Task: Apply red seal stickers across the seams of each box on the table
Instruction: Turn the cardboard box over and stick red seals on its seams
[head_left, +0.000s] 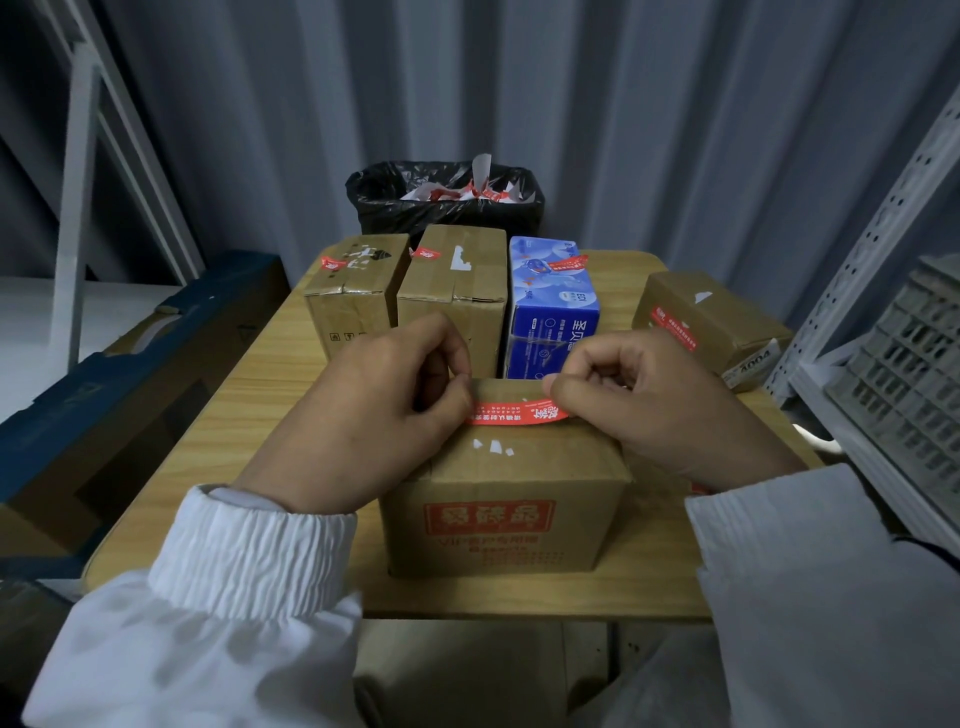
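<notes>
The wooden bench (218, 415) carries everything I'm working on. Beyond its far edge stands a black-lined bin (447, 200) holding scraps of red and white paper. Nearest me sits the big cardboard box (506, 499), its front printed with a red block. Behind it, in a row, stand a brown box (356, 291), a second brown box (457, 280) and a blue box (553, 301), each with a red sticker on it; a fourth carton (711, 322) lies off to the right, stickered too. My left hand (374, 410) and right hand (660, 405) each pinch one end of the red seal sticker (514, 413), my grip closed on it, stretched across the top of the big cardboard box.
</notes>
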